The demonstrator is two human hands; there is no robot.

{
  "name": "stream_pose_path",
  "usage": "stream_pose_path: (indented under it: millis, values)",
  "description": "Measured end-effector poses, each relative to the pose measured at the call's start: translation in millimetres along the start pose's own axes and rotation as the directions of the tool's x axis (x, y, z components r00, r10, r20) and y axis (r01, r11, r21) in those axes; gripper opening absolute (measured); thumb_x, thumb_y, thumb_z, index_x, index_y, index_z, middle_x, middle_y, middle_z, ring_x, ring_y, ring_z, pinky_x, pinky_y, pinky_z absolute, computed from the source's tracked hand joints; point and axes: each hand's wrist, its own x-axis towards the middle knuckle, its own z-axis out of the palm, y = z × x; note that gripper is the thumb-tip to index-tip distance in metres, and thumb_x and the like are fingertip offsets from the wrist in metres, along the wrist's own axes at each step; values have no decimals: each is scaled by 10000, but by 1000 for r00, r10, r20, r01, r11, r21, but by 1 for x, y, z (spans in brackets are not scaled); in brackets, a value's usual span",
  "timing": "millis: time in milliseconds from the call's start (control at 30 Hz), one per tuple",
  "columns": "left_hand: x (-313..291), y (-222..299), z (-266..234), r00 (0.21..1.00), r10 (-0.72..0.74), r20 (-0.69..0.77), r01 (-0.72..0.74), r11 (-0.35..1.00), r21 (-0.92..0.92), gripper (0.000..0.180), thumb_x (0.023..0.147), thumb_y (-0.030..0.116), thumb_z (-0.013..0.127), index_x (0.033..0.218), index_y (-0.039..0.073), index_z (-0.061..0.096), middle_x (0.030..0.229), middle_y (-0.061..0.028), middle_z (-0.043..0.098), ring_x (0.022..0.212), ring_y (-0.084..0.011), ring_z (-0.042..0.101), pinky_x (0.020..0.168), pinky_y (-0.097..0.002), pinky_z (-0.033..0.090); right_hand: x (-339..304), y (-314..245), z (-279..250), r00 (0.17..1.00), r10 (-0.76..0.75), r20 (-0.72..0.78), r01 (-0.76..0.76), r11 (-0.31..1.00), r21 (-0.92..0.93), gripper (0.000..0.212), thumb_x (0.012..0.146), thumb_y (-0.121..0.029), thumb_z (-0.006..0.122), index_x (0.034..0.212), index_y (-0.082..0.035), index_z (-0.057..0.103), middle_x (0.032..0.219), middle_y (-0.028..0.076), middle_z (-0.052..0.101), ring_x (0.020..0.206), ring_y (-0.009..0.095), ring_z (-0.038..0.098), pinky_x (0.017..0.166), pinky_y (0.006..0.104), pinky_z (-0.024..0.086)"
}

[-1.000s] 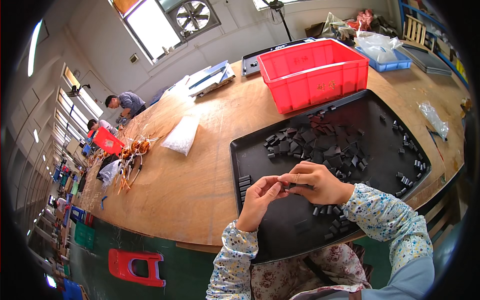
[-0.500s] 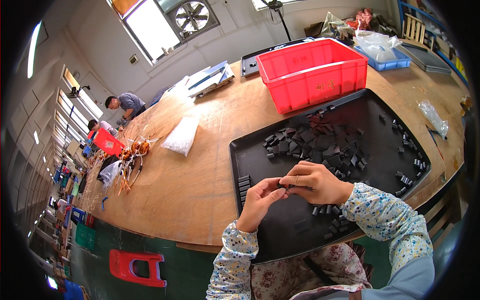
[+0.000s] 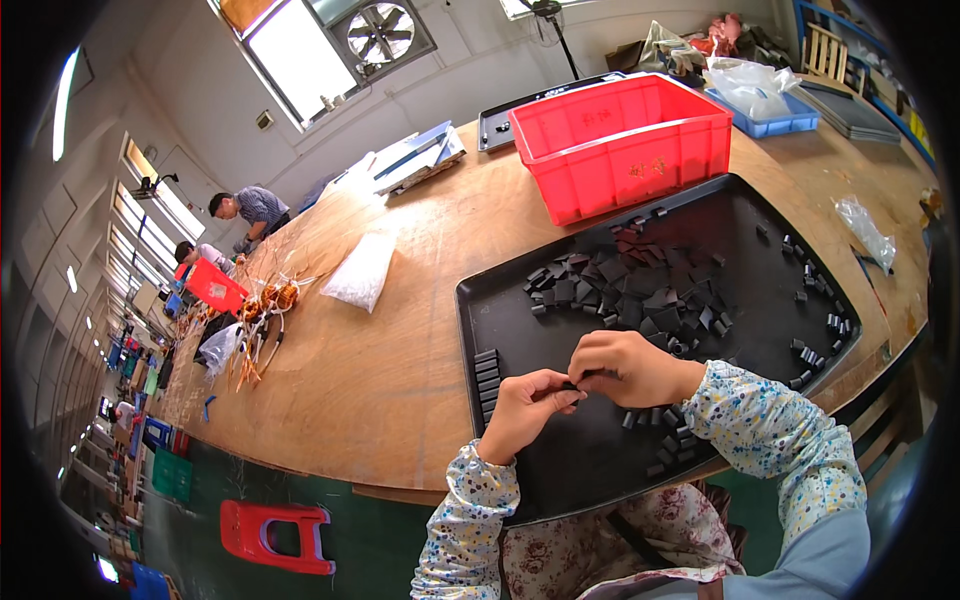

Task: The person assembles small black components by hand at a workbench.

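The left hand (image 3: 516,415) and right hand (image 3: 632,368) together pinch a small dark piece (image 3: 571,387) above the black tray (image 3: 565,475). Left of them, a neat tube row (image 3: 487,378) seems done; beyond, the loose heap (image 3: 620,285) seems left.

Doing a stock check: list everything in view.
table: one, brown, centre
tray: one, black, on table
pieces: many, black, in tray
crate: one, red, behind tray
rear tray: one, black, behind crate
bin: one, blue, right of crate
white bag: one, white, mid-table
clear bag: one, clear, right
papers: several, whitish, beyond white bag
coils: several, copper, left
stool: one, red, lower left
fan: one, grey, up top
people: at least two, mixed tops, far left
left hand: one, bare, over tray
right hand: one, bare, over tray
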Motion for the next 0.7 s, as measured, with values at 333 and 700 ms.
stream_pose_path:
  millis: [333,700]
  values:
    - [-1,2,-2,999,5,49,-2,998,-67,188,910,76,702,1051,-48,692,922,-66,734,785,-84,635,740,-230,529,-1,-2,9,883,466,48,-366,623,691,137,878,33,686,957,-4,579,868,65,657,813,113,650,692,270,545]
    - [-4,13,-3,998,1,58,8,988,-153,239,979,130,605,1146,-30,663,1022,-109,719,890,-140,663,805,-272,526,2,-3,-2,981,187,-54,-164,943,291,109,824,18,712,921,-20,682,1007,89,664,959,231,648,776,340,533]
